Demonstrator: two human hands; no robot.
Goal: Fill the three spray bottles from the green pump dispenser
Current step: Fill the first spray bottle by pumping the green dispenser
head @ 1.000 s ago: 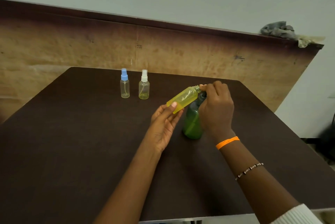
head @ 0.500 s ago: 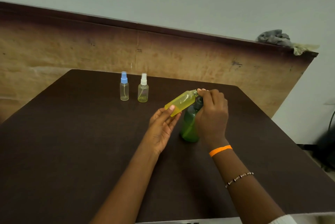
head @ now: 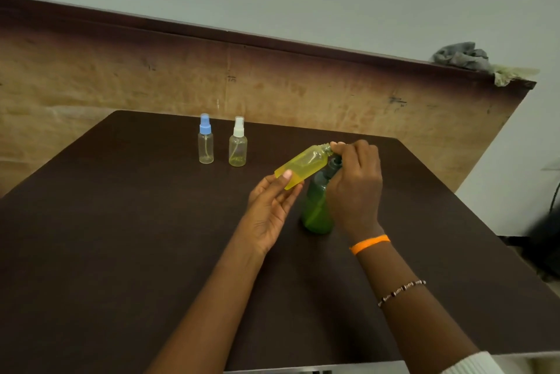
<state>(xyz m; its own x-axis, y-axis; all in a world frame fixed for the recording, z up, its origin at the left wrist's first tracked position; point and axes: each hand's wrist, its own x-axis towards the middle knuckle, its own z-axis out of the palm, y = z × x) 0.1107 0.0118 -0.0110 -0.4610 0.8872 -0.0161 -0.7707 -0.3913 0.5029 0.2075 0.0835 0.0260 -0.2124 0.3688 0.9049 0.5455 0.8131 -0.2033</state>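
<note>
Tip: left hand (head: 269, 207) cradles the uncapped yellow plastic spray bottle (head: 303, 166), right hand (head: 356, 182) grips the green translucent pump dispenser (head: 316, 210)'s head. Keep the bottle's mouth right under the nozzle, pump slowly.

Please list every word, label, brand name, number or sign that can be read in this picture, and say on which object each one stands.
None can be read.
Yellow bottle, green dispenser, blue-capped bottle, white-capped bottle: no label or print shows.
Wooden board: a few small dark marks, too small and blurred to read.
Orange wristband: no text shows.
</note>
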